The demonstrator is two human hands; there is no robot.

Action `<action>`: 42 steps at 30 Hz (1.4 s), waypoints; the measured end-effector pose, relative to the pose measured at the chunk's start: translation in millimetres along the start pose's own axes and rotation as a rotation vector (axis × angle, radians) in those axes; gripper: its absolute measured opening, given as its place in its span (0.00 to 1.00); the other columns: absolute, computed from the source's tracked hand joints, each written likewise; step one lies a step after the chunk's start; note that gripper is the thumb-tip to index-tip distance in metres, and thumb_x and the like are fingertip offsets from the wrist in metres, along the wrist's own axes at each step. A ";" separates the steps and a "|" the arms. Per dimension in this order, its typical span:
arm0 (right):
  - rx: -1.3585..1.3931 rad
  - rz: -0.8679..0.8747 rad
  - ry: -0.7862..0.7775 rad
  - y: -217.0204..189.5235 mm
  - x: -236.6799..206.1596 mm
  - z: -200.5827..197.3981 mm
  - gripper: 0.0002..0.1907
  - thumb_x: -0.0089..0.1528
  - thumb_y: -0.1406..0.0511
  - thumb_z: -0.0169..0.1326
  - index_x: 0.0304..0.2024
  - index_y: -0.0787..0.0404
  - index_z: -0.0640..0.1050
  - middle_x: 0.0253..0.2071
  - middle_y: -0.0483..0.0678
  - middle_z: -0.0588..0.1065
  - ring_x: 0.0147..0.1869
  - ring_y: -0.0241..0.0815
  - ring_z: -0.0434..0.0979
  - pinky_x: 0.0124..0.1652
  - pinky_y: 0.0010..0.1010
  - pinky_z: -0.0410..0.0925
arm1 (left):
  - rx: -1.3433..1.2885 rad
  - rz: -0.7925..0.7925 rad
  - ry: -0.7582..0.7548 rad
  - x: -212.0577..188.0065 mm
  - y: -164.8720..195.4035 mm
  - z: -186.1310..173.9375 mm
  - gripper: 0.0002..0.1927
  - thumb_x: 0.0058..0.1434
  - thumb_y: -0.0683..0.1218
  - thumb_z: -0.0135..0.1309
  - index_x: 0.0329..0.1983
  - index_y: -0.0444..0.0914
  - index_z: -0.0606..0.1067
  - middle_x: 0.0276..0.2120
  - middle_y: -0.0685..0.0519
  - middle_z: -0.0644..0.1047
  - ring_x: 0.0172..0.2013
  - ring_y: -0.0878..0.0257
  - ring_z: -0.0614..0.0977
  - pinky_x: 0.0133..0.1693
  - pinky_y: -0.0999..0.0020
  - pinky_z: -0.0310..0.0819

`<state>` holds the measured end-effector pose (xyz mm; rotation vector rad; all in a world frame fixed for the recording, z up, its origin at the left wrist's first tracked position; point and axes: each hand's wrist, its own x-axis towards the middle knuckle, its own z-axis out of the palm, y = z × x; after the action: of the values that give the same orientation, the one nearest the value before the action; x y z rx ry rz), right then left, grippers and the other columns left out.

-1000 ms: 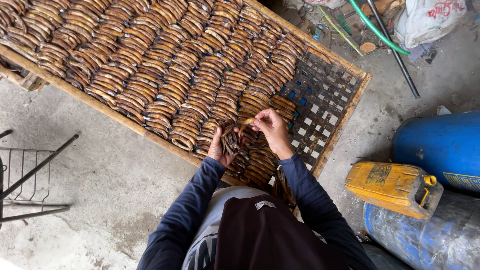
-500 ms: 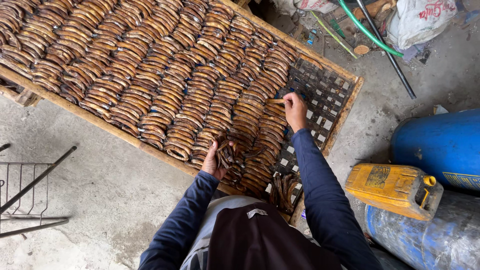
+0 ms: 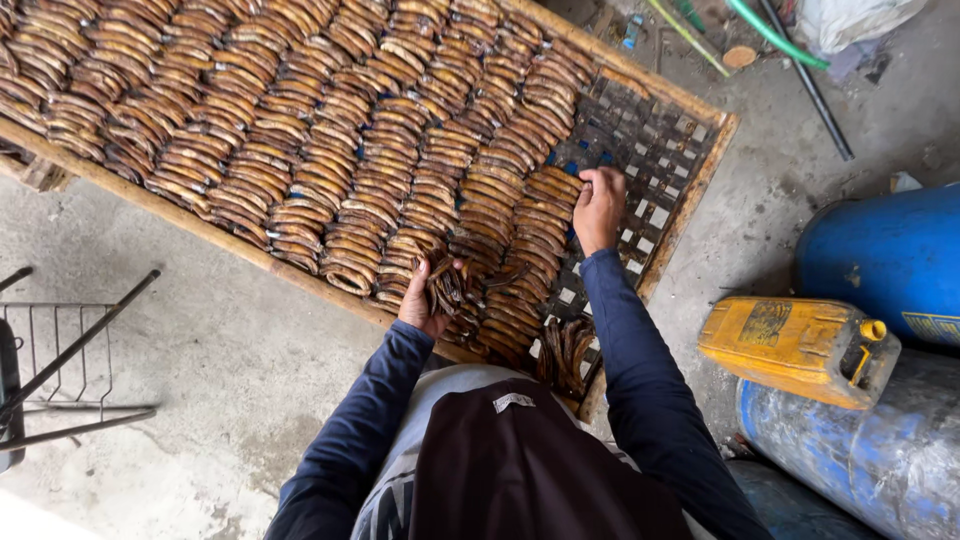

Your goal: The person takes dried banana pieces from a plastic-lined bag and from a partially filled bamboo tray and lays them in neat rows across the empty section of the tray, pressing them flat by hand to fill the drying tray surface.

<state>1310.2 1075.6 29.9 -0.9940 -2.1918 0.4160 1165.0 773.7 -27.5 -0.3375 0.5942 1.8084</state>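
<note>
One view only, from the head camera looking straight down. Dozens of curved brown dried fish lie in overlapping rows on a long woven drying rack (image 3: 690, 175) framed in wood, and only its right end shows bare lattice. The left hand (image 3: 425, 300) is cupped and closed around a bunch of dried fish (image 3: 445, 282), held low at the near edge of the rack, just over the filled rows. The right hand (image 3: 598, 205) reaches forward with its fingers curled down on the end of the newest row (image 3: 545, 205), touching the last piece laid beside the bare lattice; whether it pinches a piece or merely presses one flat cannot be told. A small loose pile of fish (image 3: 565, 350) rests at the near right corner of the rack. Laying well here seems to mean keeping each piece's curve parallel to its neighbours, overlapping it slightly as the finished rows do, and running the row straight along the lattice. Off the rack, on the concrete floor, stand a yellow jerrycan (image 3: 795, 345), blue drums (image 3: 885, 265), and a wire stand (image 3: 60, 370) at left.
</note>
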 end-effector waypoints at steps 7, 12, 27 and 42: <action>0.220 -0.256 -0.898 -49.6 -52.5 -20.1 0.10 0.56 0.63 0.67 0.38 0.56 0.81 0.44 0.46 0.75 0.53 0.46 0.75 0.53 0.42 0.68 | -0.020 0.057 0.036 -8.5 11.1 11.2 0.28 0.65 0.61 0.56 0.60 0.38 0.73 0.48 0.48 0.82 0.48 0.52 0.84 0.53 0.53 0.79; 0.150 -0.380 -0.887 -61.4 -75.1 -18.8 0.13 0.56 0.62 0.65 0.40 0.59 0.80 0.42 0.44 0.74 0.49 0.45 0.74 0.52 0.42 0.68 | -0.036 0.133 0.032 -13.0 13.3 16.1 0.25 0.66 0.60 0.57 0.56 0.39 0.73 0.46 0.47 0.82 0.47 0.51 0.84 0.54 0.51 0.79; 0.335 0.243 -0.633 -2.3 30.0 0.7 0.05 0.70 0.67 0.49 0.47 0.60 0.74 0.42 0.49 0.78 0.43 0.43 0.79 0.41 0.37 0.74 | -0.083 0.107 0.060 -17.3 16.9 7.6 0.27 0.66 0.61 0.55 0.57 0.36 0.74 0.46 0.47 0.83 0.47 0.51 0.84 0.53 0.53 0.79; -0.081 0.081 -0.261 3.9 58.4 23.0 0.06 0.65 0.66 0.60 0.37 0.58 0.74 0.39 0.54 0.74 0.47 0.59 0.73 0.48 0.50 0.67 | -0.036 0.112 0.116 -20.5 23.4 5.0 0.26 0.65 0.60 0.55 0.57 0.39 0.73 0.45 0.48 0.83 0.45 0.53 0.85 0.50 0.55 0.81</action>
<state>1268.5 1122.0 38.0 -1.1287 -2.4229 0.5229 1149.6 754.8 -7.6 -0.4434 0.6733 1.9181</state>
